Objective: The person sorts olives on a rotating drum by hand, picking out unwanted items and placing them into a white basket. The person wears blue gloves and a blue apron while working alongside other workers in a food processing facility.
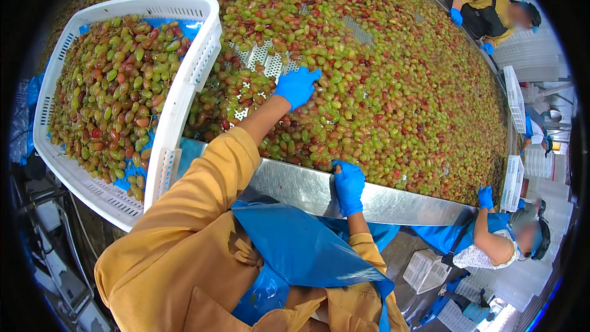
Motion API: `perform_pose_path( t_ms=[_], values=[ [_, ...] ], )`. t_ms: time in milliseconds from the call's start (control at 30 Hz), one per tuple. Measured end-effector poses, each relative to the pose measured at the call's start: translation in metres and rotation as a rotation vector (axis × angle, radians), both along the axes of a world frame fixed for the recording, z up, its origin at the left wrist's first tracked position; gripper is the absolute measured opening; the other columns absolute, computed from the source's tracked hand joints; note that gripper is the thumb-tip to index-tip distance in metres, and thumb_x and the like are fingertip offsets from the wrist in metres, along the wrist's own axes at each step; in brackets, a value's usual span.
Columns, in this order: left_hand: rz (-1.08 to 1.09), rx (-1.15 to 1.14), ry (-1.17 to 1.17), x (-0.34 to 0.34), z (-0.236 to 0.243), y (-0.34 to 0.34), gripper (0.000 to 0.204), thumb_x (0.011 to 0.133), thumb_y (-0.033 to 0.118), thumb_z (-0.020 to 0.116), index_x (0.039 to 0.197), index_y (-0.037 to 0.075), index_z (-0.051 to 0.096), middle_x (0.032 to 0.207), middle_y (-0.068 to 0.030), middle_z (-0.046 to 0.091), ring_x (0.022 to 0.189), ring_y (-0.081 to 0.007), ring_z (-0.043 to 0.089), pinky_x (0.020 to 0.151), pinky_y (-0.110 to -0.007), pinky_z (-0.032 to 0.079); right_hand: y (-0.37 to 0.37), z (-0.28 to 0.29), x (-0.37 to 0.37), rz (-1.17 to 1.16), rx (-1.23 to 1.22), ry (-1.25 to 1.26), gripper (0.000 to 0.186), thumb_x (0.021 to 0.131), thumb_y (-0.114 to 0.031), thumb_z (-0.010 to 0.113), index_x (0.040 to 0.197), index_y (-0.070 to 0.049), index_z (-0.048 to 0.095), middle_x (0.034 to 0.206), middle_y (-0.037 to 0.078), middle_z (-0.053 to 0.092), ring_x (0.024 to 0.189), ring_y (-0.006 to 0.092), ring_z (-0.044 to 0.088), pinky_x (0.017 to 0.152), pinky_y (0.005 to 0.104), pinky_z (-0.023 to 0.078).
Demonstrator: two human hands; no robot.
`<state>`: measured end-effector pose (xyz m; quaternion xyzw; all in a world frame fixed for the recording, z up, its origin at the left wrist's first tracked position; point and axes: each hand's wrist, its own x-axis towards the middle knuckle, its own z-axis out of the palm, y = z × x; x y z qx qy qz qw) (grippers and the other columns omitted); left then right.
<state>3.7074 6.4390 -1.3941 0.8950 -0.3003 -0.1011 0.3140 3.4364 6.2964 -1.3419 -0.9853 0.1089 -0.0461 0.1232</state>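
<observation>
Loose green and reddish grapes (393,110) cover a wide perforated metal conveyor (265,59) in front of me. My left hand (298,88), in a blue glove, reaches over them beside a bare patch of the perforated surface. Its index finger stretches to the right, and the undersides of the other fingers are hidden. Nothing shows in its grasp. Closer to my body, my right hand (349,189), gloved too, is closed at the steel side rim (295,185). Its fingers curl toward the grapes, with a bare fingertip showing. What they hold, if anything, is hidden.
A white slotted crate (206,43), lined with blue plastic and heaped with grapes, stands tilted at my left. Co-workers (491,237) (485,12) stand along the right side. White crates (511,183) line that edge; another crate (425,270) is on the floor.
</observation>
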Motion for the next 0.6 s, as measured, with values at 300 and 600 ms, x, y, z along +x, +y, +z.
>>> perform_pose_path(
  t_ms=[300,600],
  values=[
    [-0.212,-0.451,0.298,-0.044,0.017,0.058,0.062,0.081,0.008,0.060,0.139,0.020,0.041,0.112,-0.0134,0.059,0.092,-0.0270,0.061,0.080,-0.038,0.050,0.013,-0.010,0.007,-0.016,-0.008,0.046,0.021,0.086,-0.025,0.054,0.090,-0.010,0.068,0.082,0.014,0.065,0.076,0.0339,0.060,0.068,0.0434,0.048],
    [-0.194,-0.238,0.262,-0.007,0.011,0.114,0.062,0.085,0.009,0.051,0.141,0.028,0.034,0.114,-0.0170,0.058,0.097,-0.0320,0.060,0.084,-0.040,0.049,0.034,-0.019,0.018,0.008,0.012,-0.018,0.017,0.085,-0.022,0.056,0.089,-0.010,0.067,0.079,0.014,0.063,0.074,0.0338,0.059,0.066,0.0434,0.047]
  ],
)
